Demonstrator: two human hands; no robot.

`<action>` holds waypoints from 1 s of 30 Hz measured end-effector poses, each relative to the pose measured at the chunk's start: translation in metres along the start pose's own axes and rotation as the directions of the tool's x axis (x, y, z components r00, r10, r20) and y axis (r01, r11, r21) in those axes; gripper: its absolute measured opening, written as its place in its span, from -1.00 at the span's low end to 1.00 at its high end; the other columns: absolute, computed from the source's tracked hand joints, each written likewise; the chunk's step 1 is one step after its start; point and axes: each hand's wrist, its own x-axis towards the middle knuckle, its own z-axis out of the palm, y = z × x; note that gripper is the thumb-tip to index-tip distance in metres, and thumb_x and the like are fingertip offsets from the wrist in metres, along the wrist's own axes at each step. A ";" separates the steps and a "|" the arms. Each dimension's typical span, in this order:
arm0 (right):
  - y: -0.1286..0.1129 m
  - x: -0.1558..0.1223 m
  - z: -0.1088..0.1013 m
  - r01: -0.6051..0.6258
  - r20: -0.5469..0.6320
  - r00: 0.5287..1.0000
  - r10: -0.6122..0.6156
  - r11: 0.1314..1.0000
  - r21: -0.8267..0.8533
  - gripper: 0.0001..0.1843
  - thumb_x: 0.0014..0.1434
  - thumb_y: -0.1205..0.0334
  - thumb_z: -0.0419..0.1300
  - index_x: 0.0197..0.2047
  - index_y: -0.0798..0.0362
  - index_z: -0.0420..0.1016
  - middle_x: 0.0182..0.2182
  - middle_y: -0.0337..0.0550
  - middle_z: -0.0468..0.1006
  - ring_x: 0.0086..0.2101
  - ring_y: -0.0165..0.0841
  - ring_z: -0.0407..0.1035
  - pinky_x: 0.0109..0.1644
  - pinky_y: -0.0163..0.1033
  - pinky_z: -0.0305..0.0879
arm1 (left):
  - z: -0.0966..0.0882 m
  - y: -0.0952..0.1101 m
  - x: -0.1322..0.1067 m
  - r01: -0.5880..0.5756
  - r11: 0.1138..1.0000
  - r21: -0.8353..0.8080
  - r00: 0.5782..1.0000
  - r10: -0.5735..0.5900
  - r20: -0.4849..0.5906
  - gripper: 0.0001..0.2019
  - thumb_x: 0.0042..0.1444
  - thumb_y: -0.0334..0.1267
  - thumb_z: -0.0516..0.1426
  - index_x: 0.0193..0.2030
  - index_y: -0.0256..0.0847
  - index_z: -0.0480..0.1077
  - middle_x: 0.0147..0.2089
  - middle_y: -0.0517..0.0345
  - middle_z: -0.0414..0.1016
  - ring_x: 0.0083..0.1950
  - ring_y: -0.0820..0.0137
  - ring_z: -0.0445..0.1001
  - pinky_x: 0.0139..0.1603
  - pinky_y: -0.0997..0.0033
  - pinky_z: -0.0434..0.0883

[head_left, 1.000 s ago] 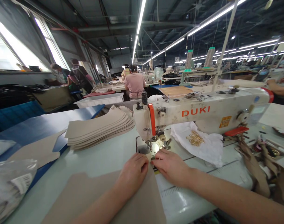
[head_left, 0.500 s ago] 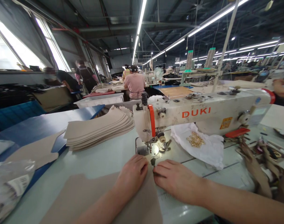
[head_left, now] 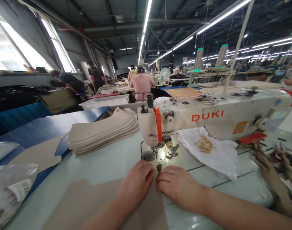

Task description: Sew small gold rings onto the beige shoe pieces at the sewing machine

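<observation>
A beige fabric panel (head_left: 95,199) lies on the pale green sewing table, its narrow end just before the needle of a white sewing machine (head_left: 205,115). My left hand (head_left: 138,180) rests on the panel with curled fingers, thumb and forefinger closed at the edge close to the needle plate (head_left: 161,155). Opposite it, my right hand (head_left: 176,185) has its fingers bent together against the panel's right edge. The fingertips of both hands are partly hidden, and a small gap separates them. The presser foot (head_left: 155,151) stands just beyond the fingers.
Stacked beige panels (head_left: 102,132) lie left of the machine head. Small gold metal pieces (head_left: 205,144) sit on a white cloth (head_left: 222,159) under the arm. Brown straps (head_left: 272,179) are at right, a clear plastic bag (head_left: 13,188) at left. Co-workers sit and stand farther back.
My view has turned slightly, so the machine and white cloth appear a little farther right. Both hands keep nearly the same grip and place at the panel's edge.
</observation>
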 end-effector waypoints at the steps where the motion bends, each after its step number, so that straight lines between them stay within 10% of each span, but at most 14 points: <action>1: 0.000 0.000 0.000 -0.003 -0.005 1.000 0.003 1.000 0.002 -0.89 0.27 0.33 0.08 -0.22 0.11 0.44 -0.23 -0.12 0.53 -0.15 -0.33 0.34 0.07 -0.22 0.22 | 0.000 0.000 0.000 -0.002 1.000 0.001 1.000 0.002 0.001 -0.83 0.17 -0.43 0.03 -0.41 -0.20 0.36 -0.36 0.14 0.48 -0.26 0.33 0.42 -0.21 0.35 0.40; 30: 0.001 0.008 -0.005 -0.017 0.029 0.999 0.021 0.988 -0.155 -0.91 0.19 0.34 0.19 -0.22 0.16 0.44 -0.24 -0.09 0.48 -0.14 -0.26 0.31 0.02 -0.16 0.31 | 0.002 0.003 -0.001 -0.014 1.000 -0.010 1.000 0.014 -0.015 -0.87 0.09 -0.53 0.12 -0.37 -0.22 0.38 -0.32 0.16 0.50 -0.24 0.32 0.44 -0.19 0.31 0.45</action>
